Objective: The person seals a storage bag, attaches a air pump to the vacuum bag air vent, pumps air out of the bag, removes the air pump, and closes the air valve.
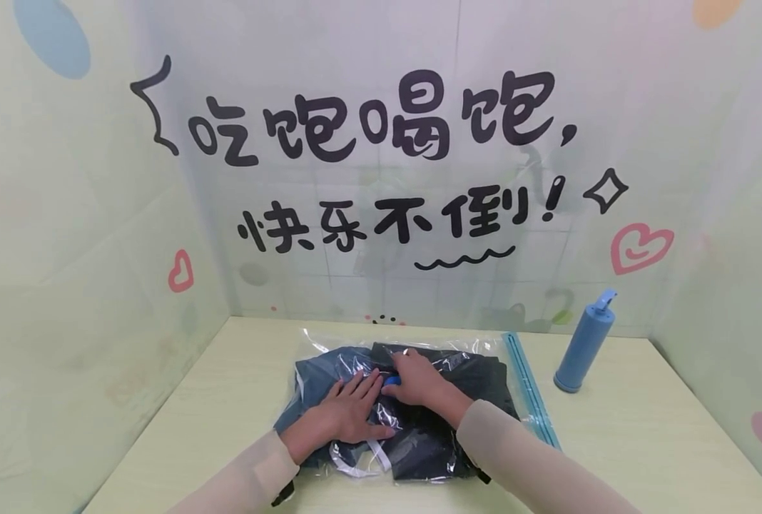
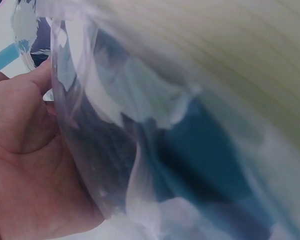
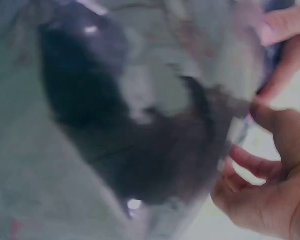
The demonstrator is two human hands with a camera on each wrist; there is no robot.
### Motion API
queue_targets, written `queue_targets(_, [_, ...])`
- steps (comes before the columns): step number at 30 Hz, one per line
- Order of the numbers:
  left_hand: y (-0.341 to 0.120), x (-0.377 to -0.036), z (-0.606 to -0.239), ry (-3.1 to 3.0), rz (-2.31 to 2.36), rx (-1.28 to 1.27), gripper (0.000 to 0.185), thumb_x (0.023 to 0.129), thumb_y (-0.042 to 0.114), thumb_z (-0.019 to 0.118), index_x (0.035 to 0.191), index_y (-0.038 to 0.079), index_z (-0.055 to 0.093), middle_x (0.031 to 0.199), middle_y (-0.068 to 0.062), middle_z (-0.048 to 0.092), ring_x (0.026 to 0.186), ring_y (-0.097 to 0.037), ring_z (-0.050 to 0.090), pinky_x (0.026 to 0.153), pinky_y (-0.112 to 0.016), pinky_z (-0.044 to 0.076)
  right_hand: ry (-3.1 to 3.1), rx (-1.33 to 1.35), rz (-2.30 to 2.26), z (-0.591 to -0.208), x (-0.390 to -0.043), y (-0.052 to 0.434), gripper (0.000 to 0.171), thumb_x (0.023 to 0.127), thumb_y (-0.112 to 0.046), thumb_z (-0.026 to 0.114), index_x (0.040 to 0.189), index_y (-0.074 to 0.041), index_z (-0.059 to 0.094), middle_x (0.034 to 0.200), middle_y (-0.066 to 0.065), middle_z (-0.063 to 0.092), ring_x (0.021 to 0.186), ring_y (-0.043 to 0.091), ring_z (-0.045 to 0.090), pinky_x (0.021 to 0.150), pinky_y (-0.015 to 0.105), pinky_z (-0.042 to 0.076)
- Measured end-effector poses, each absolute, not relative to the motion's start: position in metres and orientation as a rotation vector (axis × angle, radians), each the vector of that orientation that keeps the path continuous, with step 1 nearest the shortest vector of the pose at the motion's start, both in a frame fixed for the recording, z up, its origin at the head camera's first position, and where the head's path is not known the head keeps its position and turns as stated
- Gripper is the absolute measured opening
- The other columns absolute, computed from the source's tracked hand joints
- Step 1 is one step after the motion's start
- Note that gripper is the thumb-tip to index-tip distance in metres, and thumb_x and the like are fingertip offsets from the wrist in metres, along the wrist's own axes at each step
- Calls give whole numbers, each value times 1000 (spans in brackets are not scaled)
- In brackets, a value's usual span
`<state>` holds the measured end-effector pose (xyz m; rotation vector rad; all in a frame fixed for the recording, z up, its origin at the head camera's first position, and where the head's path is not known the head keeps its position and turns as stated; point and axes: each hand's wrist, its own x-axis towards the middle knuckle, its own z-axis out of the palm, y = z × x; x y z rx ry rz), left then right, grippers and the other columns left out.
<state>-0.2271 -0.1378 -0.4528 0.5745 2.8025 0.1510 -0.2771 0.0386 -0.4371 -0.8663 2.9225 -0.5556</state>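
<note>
A clear vacuum storage bag (image 1: 490, 345) lies on the table with folded clothes inside: a blue-grey garment (image 1: 329, 364) on the left and a black garment (image 1: 477, 371) on the right. My left hand (image 1: 352, 414) rests with its fingers spread on the bag's middle; in the left wrist view its palm (image 2: 25, 155) is against the plastic. My right hand (image 1: 419, 378) has thumb and index finger around the round blue valve cap (image 1: 392, 380) on the bag. In the right wrist view, the hand (image 3: 270, 185) is bent against the film, with the cap hidden.
The bag's blue zip strip (image 1: 530, 389) runs along its right edge. A blue hand pump (image 1: 584, 350) stands upright on the table (image 1: 644, 421) to the right. Printed curtains (image 1: 381, 285) enclose the table's back and sides.
</note>
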Motion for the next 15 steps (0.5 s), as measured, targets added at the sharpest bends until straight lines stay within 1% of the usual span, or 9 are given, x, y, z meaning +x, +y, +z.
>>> queue_targets(2, [-136, -222, -444, 2807, 146, 573, 96, 93, 69, 57, 161, 9, 28, 168, -6, 18, 152, -30, 14, 117, -58, 17, 2988, -845, -485, -437, -274, 36, 35, 88, -27, 82, 102, 1, 67, 86, 10, 62, 81, 27, 61, 76, 42, 54])
queue_targets(5, [-133, -218, -436, 2800, 139, 558, 94, 93, 67, 58, 161, 9, 29, 167, -6, 20, 152, -30, 16, 117, -56, 18, 3012, -875, -424, -436, -273, 32, 24, 88, -20, 82, 89, -2, 66, 73, 4, 57, 70, 22, 56, 66, 39, 51])
queue_targets(7, [-134, -219, -440, 2803, 135, 568, 95, 93, 68, 57, 161, 9, 28, 168, -6, 19, 152, -30, 14, 117, -56, 17, 2997, -917, -398, -433, -272, 31, 20, 88, -15, 81, 85, -2, 66, 70, 3, 55, 67, 21, 54, 64, 37, 50])
queue_targets(11, [-139, -224, -452, 2811, 143, 592, 97, 93, 71, 54, 162, 9, 25, 168, -5, 16, 153, -30, 11, 118, -57, 14, 2946, -1013, -325, -432, -275, 31, 14, 87, -10, 81, 93, -1, 72, 79, 5, 62, 75, 20, 59, 72, 36, 53])
queue_targets(14, [-139, -224, -450, 2811, 158, 585, 98, 92, 72, 54, 162, 9, 27, 168, -5, 17, 153, -30, 12, 118, -57, 14, 2877, -1138, -307, -432, -279, 35, 18, 86, -5, 81, 102, -1, 75, 90, 6, 67, 84, 19, 62, 81, 34, 54])
queue_targets(15, [-139, -223, -448, 2804, 154, 582, 99, 92, 72, 54, 162, 9, 25, 168, -5, 16, 153, -30, 11, 118, -57, 13, 2848, -1185, -317, -432, -280, 37, 20, 85, -3, 81, 104, -1, 74, 93, 7, 67, 87, 20, 62, 83, 34, 54])
